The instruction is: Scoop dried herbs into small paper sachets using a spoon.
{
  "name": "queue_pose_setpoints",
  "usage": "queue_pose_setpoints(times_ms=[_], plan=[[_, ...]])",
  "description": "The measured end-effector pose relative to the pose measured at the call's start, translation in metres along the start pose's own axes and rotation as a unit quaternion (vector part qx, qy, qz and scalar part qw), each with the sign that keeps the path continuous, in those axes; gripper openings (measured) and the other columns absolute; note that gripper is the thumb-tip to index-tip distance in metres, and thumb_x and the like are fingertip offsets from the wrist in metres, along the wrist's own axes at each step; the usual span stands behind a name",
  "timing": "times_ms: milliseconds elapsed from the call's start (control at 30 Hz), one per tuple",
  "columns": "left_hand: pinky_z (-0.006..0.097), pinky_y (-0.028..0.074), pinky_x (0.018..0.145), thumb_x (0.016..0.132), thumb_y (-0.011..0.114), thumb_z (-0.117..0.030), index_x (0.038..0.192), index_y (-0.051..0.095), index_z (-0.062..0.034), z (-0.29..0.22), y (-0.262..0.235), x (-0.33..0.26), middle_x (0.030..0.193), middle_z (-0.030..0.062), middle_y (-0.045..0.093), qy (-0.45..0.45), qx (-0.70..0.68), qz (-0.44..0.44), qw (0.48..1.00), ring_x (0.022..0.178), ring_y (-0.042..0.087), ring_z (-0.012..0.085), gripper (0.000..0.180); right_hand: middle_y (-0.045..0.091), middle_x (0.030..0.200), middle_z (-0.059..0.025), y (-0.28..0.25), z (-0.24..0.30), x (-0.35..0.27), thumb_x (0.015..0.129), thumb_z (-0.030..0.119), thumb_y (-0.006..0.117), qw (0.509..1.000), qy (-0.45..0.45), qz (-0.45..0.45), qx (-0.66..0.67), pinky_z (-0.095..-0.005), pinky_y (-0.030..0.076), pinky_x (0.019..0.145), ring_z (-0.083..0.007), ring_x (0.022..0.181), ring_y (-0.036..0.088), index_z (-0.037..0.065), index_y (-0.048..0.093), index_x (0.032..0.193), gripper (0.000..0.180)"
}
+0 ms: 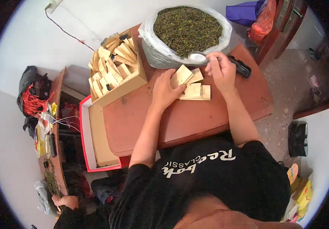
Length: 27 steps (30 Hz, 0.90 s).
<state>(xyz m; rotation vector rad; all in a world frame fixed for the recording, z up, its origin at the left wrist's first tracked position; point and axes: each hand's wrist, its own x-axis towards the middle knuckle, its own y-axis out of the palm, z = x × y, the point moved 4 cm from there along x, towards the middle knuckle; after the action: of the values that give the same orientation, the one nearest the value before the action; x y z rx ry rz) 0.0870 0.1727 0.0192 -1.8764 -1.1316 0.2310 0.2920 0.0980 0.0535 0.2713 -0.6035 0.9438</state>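
My left hand (164,91) grips a small tan paper packet (180,75), thumb and fingers on its sides. More packets (195,91) of the same kind lie on the table just under and beside it. In my right hand (222,70) is a spoon (197,57), its fingers closed round the handle. The spoon's pale round bowl is at the near rim of a large white plastic bag, above and to the right of the packet. Loose dried dark-green leaves (187,30) fill the open bag (156,57). What is inside the held packet cannot be seen.
A cardboard box (124,89) crowded with paper packets stands left on the reddish table (153,129). Below it is a red-edged box lid or tray (95,141). A black object (240,66) lies right of my right hand. Another person's hand (67,201) shows lower left, near leaves.
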Motion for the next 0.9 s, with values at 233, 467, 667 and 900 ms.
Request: queue_pose_setpoints(times_ms=[233, 467, 667, 900], plan=[[0.036, 0.046, 0.1, 0.075, 0.075, -0.005, 0.131, 0.053, 0.0008, 0.007, -0.002, -0.023, 0.126, 0.0142, 0.059, -0.002, -0.141, -0.165, 0.976, 0.117, 0.057, 0.026, 0.061, 0.064, 0.063, -0.0026, 0.01, 0.019, -0.016, 0.1, 0.011, 0.054, 0.997, -0.064, 0.045, -0.012, -0.0219, 0.047, 0.051, -0.0058, 0.056, 0.06, -0.001, 0.065, 0.099, 0.016], [0.039, 0.045, 0.1, 0.07, 0.072, 0.0, 0.125, 0.053, -0.0001, -0.019, -0.013, -0.011, 0.121, 0.0167, 0.057, 0.087, -0.128, -0.187, 0.97, 0.113, 0.057, 0.0316, 0.059, 0.066, 0.067, -0.0062, 0.016, 0.033, -0.02, 0.098, 0.009, 0.054, 0.979, -0.171, 0.112, -0.025, -0.0261, 0.05, 0.052, -0.0128, 0.057, 0.065, 0.001, 0.065, 0.096, 0.013], [0.041, 0.046, 0.099, 0.067, 0.073, -0.001, 0.123, 0.05, -0.0047, -0.028, -0.008, 0.002, 0.123, 0.0193, 0.053, 0.163, -0.127, -0.228, 0.952, 0.115, 0.054, 0.0363, 0.061, 0.066, 0.068, -0.0065, 0.015, 0.035, -0.019, 0.095, 0.008, 0.057, 0.977, -0.147, 0.149, 0.027, -0.0276, 0.049, 0.051, -0.0143, 0.055, 0.064, 0.003, 0.065, 0.096, 0.01], [0.042, 0.046, 0.096, 0.067, 0.075, -0.002, 0.123, 0.05, -0.0056, -0.022, -0.002, -0.002, 0.124, 0.0198, 0.048, 0.157, -0.095, -0.221, 0.958, 0.112, 0.052, 0.0366, 0.062, 0.065, 0.067, -0.008, 0.023, 0.039, -0.023, 0.088, 0.005, 0.064, 0.954, -0.257, 0.148, -0.041, -0.0316, 0.046, 0.049, -0.0195, 0.053, 0.063, 0.004, 0.066, 0.097, 0.009]])
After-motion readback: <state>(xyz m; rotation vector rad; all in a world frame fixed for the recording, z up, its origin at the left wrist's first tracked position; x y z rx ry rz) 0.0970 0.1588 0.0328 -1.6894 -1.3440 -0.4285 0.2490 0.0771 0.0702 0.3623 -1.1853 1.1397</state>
